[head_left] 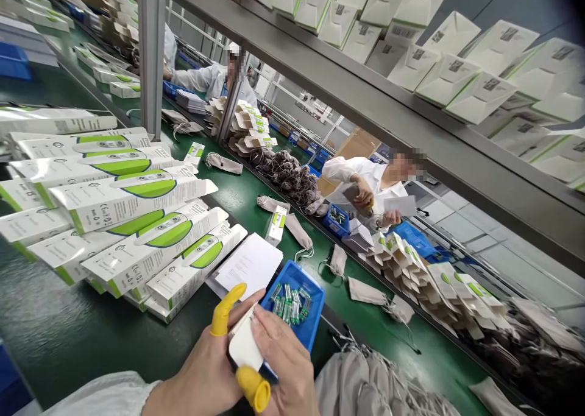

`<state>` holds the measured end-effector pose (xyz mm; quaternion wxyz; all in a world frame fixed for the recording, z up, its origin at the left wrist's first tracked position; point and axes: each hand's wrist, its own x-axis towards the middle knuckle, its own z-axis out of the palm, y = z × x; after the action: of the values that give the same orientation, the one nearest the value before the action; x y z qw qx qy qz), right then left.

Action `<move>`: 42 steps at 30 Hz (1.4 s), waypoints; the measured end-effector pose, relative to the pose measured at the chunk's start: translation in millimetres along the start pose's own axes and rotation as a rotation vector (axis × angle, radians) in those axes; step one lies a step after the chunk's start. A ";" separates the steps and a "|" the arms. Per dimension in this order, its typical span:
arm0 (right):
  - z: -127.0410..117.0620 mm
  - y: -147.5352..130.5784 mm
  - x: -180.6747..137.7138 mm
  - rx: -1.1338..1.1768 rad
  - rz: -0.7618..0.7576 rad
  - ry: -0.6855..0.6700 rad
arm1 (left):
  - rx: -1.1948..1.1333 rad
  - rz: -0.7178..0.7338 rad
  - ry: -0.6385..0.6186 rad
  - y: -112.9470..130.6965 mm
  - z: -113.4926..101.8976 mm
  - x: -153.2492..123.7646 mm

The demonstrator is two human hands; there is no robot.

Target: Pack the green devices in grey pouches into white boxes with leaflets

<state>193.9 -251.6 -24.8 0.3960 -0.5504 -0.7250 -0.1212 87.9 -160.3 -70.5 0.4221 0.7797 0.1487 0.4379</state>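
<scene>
A factory packing line is shown: a long green conveyor belt [59,337] is lined with stacks of identical white-and-green product boxes [132,221], with grey drawstring pouches [297,227] scattered along its far edge. Folded cartons [448,69] are stored on a metal shelf [365,99] overhead. Across the belt, workers in white coats [365,178] are seated at what appear to be matching stations, though the far end is too small to tell.

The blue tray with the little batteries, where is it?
In the head view, the blue tray sits low and centre on the green table, just beyond the person's right hand, with white paper sheets to its left.
</scene>
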 end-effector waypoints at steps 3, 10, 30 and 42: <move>-2.6 -2.9 8.1 -0.148 -0.040 0.107 | -0.075 -0.043 -0.055 5.1 -1.4 5.3; -16.1 -3.1 16.5 0.028 0.065 0.095 | -0.072 -0.096 -0.101 15.5 1.8 11.5; -41.4 48.4 8.3 0.634 1.183 0.632 | 0.165 -0.080 0.091 32.8 -13.9 95.0; -66.0 230.2 26.4 0.313 1.516 0.398 | 0.736 -0.191 -0.185 -10.5 19.1 119.6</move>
<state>426.6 -189.4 -22.7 0.5653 -0.7994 -0.0776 0.1882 173.2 -92.2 -17.1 0.1647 0.8979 0.3291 0.2416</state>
